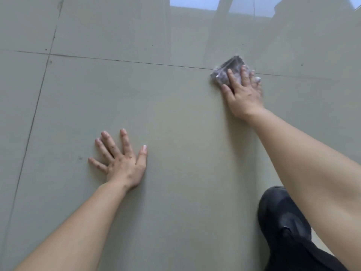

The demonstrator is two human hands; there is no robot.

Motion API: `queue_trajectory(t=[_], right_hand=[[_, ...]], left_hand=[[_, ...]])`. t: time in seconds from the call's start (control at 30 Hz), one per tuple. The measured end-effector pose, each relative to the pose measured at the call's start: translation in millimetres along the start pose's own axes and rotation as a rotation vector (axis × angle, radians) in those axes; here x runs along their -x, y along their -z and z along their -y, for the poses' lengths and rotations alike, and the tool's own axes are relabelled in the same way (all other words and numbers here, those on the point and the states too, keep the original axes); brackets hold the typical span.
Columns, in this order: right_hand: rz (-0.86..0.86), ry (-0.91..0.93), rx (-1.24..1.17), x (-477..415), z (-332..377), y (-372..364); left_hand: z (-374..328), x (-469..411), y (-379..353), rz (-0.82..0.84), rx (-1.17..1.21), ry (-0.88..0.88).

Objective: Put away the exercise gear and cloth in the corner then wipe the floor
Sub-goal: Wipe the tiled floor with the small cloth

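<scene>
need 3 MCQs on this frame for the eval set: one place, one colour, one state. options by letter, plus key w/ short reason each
1. Where does the cloth lie?
A. On a grout line of the tiled floor, under the right hand
B. In a bucket
C. Over a chair back

2. What colour is the shoe at lower right?
A. White
B. Black
C. Red

3. How is the left hand?
A. Clenched in a fist
B. Gripping the cloth
C. Flat on the tiled floor, fingers spread, holding nothing

Key:
1 A: the right hand presses the cloth flat where the grout line runs.
2 B: the shoe is plainly black.
3 C: its palm lies on bare tile, well apart from the cloth.
</scene>
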State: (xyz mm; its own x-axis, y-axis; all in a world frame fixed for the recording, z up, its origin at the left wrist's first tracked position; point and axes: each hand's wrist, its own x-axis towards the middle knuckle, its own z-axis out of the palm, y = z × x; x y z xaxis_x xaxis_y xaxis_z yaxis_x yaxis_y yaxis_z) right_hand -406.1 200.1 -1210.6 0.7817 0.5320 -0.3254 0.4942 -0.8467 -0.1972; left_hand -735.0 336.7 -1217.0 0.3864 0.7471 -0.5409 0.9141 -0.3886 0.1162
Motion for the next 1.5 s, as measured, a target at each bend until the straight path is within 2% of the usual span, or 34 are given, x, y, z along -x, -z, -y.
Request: queue_trajectory(t=[0.1, 0.2, 0.3, 0.4, 0.47, 0.57, 0.63, 0.7, 0.77, 0.87, 0.93, 1.03, 1.13, 1.2, 1.37, 1.5], right_hand=[[-0.044, -0.224, -0.067, 47.1, -40.1, -11.8], [-0.114, -0.279, -0.11, 122.0, -18.4, -53.2], [-0.068, -0.137, -0.117, 200.0, 21.3, -86.4], [0.041, 0.128, -0.049, 250.5, 56.1, -105.4], [0.1, 0.306, 0.004, 252.5, 64.2, -107.7], [-0.003, 0.528, 0.115, 203.2, 51.9, -96.3], [0.035, 0.46, 0.146, 159.2, 39.7, -73.2], [0.105, 0.246, 0.135, 121.1, 33.0, -51.3], [0.149, 0.136, 0.175, 111.4, 33.0, -36.7], [0.211, 0.084, 0.181, 157.0, 41.7, -37.2], [0.283, 0.147, 0.198, 214.7, 45.5, -41.0], [0.52, 0.227, 0.266, 291.7, 45.4, -25.7], [0.798, 0.223, 0.354, 335.8, 45.7, 17.0], [0.839, 0.24, 0.399, 352.8, 48.8, 60.1], [0.733, 0.266, 0.445, 357.8, 92.2, 229.4], [0.542, 0.329, 0.435, 355.4, 159.0, 416.6]], left_hand=[[-1.7, 0.7, 1.3, -0.001, -0.004, -0.001], [-2.3, 1.3, 3.3, 0.001, 0.003, 0.008], [-3.1, 1.0, 5.5, 0.02, 0.026, 0.019], [-0.5, 2.5, 7.7, 0.008, 0.088, 0.005], [5.5, 7.1, 8.2, -0.037, 0.15, -0.013], [16.0, 18.3, 5.6, -0.108, 0.155, -0.044], [21.8, 28.2, 2.1, -0.119, 0.067, -0.078], [25.0, 38.0, -0.5, -0.129, 0.005, -0.096], [25.9, 56.1, -1.9, -0.075, 0.003, -0.067], [24.0, 99.7, -9.1, 0.068, 0.019, -0.031], [22.4, 130.3, -11.6, 0.2, 0.009, -0.013], [20.4, 176.2, -9.2, 0.455, 0.039, 0.006], [13.7, 238.0, 22.6, 0.587, 0.021, -0.006], [9.3, 278.3, 65.6, 0.585, -0.025, -0.038], [10.6, 349.8, 228.8, 0.511, -0.127, -0.029], [8.3, 402.4, 422.8, 0.304, -0.137, -0.025]])
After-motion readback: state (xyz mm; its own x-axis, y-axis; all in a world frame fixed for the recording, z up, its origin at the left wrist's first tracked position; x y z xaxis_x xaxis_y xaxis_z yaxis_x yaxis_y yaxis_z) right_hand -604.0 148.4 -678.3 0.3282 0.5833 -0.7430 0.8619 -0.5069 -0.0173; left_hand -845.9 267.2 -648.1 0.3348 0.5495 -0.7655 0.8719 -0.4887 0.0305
